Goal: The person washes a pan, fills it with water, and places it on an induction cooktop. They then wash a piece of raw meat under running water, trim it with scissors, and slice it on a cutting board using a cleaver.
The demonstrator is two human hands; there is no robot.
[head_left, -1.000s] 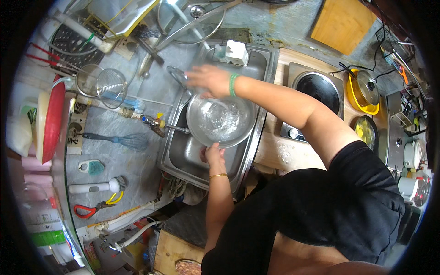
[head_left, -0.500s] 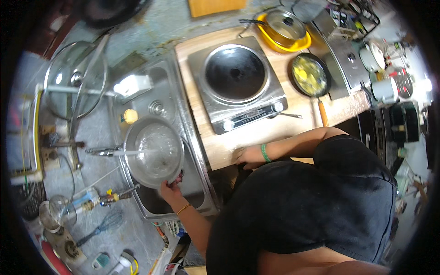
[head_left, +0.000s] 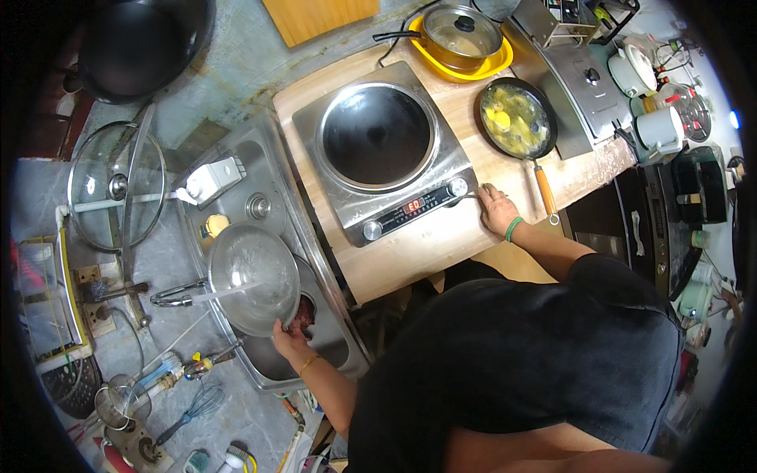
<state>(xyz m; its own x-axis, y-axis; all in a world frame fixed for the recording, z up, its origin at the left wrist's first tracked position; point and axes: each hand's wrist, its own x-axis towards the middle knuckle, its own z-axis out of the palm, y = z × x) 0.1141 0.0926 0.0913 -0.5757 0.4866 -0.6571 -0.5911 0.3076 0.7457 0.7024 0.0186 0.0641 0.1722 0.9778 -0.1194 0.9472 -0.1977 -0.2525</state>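
My left hand (head_left: 290,340) is closed on the near rim of a grey translucent bowl (head_left: 256,276), tilted in the sink (head_left: 335,347). A stream from the tap (head_left: 175,295) runs into it. Beside that hand, a dark red piece, perhaps raw meat, (head_left: 304,314) lies partly hidden by the bowl. My right hand (head_left: 498,211) rests on the wooden counter, its fingers over the end of a thin metal utensil (head_left: 471,195). Its grip is partly hidden. The utensil lies by the knob of an induction cooker (head_left: 355,225), which holds a dark round wok-shaped hob (head_left: 378,134).
A frying pan (head_left: 516,118) with yellow food stands right of the cooker. Behind it, a lidded pot (head_left: 461,35) sits in a yellow basin (head_left: 497,67). A glass lid (head_left: 118,213), a whisk (head_left: 201,404) and a white box (head_left: 217,180) lie around the sink.
My right hand has moved right along the counter from its front edge to the metal utensil. The bowl has shifted slightly, showing more of the red piece. The cooker's display now glows red.
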